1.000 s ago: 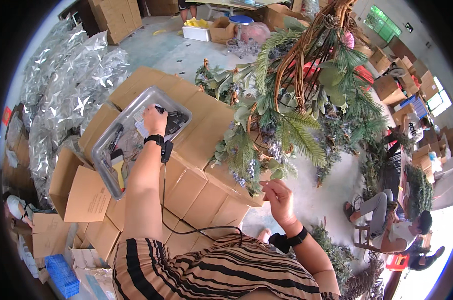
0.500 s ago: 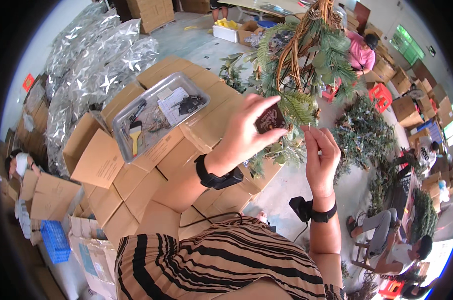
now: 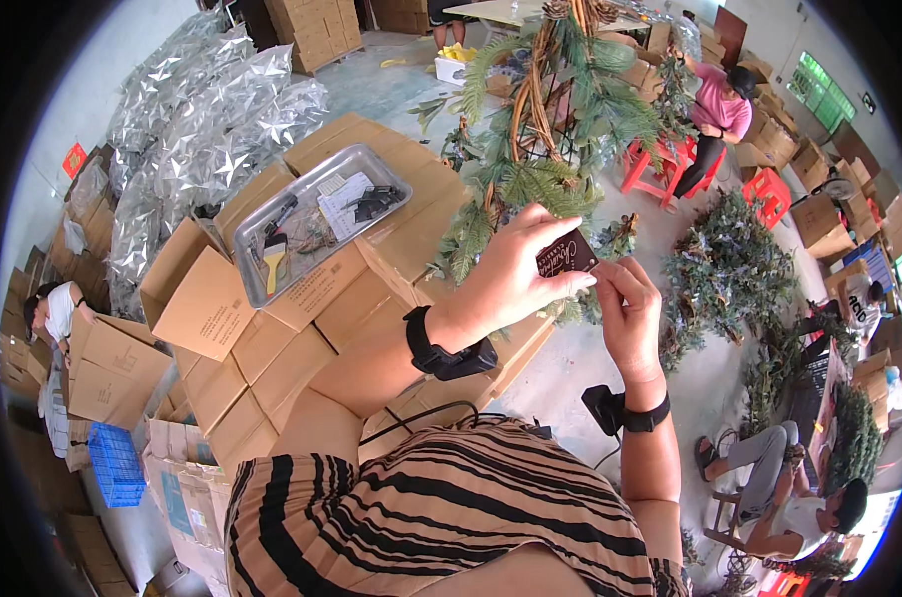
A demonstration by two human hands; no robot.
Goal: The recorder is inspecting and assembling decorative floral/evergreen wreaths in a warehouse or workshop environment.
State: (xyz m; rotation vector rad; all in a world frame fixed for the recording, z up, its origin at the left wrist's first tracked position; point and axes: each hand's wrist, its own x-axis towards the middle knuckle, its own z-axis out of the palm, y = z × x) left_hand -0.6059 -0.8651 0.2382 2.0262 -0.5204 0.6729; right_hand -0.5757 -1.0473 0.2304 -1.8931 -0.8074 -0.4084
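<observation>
Between the thumb and fingers of my left hand is a dark maroon card tag with pale lettering. My right hand is closed in a pinch at the tag's right corner; what sits in its fingertips is too small to make out. Just beyond both hands stands an artificial greenery arrangement with fern-like leaves, pine sprigs and brown twisted vines. A black strap device is on my left wrist and another on my right.
A metal tray with a yellow-handled brush, papers and black pieces lies on stacked cardboard boxes at left. Plastic-wrapped silver stars are piled behind. Greenery heaps, red stools and several people are at right.
My left hand has moved right, bringing the tag up against my right fingertips. The greenery appears further left in view, and the tag's face is turned more toward me.
</observation>
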